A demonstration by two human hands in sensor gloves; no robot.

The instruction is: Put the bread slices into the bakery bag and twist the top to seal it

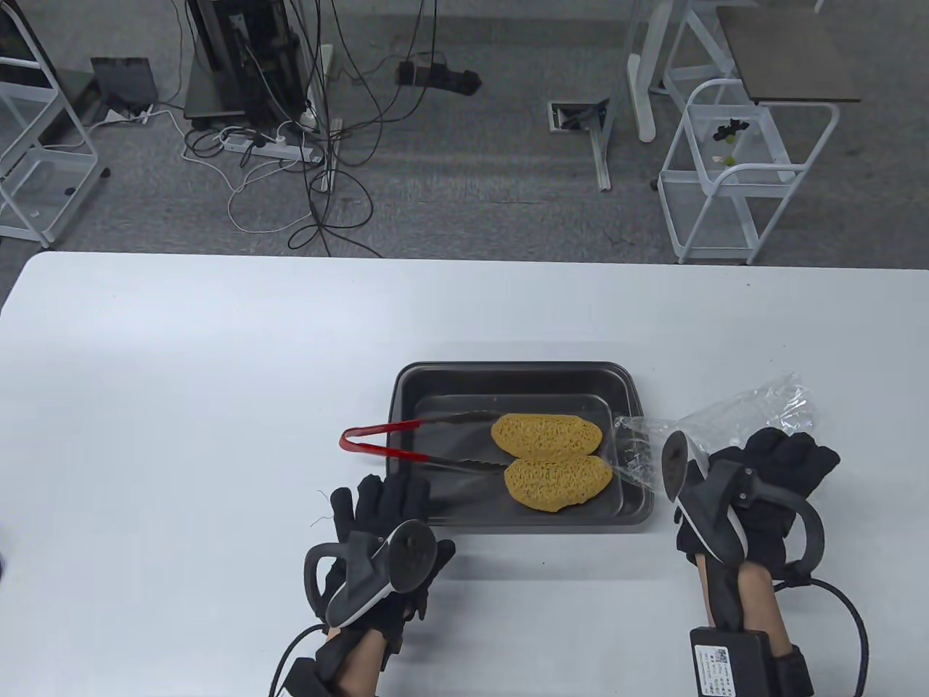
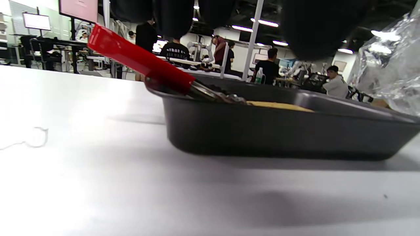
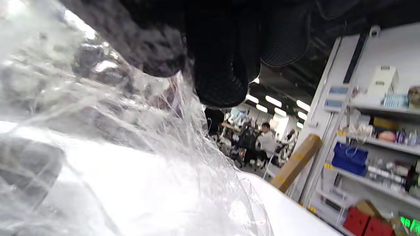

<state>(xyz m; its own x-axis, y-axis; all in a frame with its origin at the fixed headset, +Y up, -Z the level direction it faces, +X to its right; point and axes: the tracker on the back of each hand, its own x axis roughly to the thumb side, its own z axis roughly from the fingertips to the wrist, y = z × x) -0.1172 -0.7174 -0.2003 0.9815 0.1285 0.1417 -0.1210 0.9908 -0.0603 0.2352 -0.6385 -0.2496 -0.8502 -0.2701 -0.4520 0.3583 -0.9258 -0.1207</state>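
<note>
Two yellow bread slices (image 1: 546, 435) (image 1: 557, 483) lie side by side in a black tray (image 1: 508, 370) at the table's middle. Red-handled tongs (image 1: 385, 443) rest in the tray, with the handle sticking out over its left rim. My left hand (image 1: 381, 508) lies at the tray's front-left corner with its fingers straight, holding nothing. My right hand (image 1: 776, 465) grips a clear bakery bag (image 1: 733, 417) just right of the tray; the bag's left end overhangs the tray's right rim. In the right wrist view the crumpled bag (image 3: 115, 147) fills the left side under my fingers (image 3: 220, 65).
White table (image 1: 181, 399) stretches left of and behind the tray. A thin loose thread (image 1: 319, 508) lies beside my left hand. Past the far edge are floor cables and white wire carts (image 1: 733, 174). The left wrist view shows the tray wall (image 2: 279, 131) close ahead.
</note>
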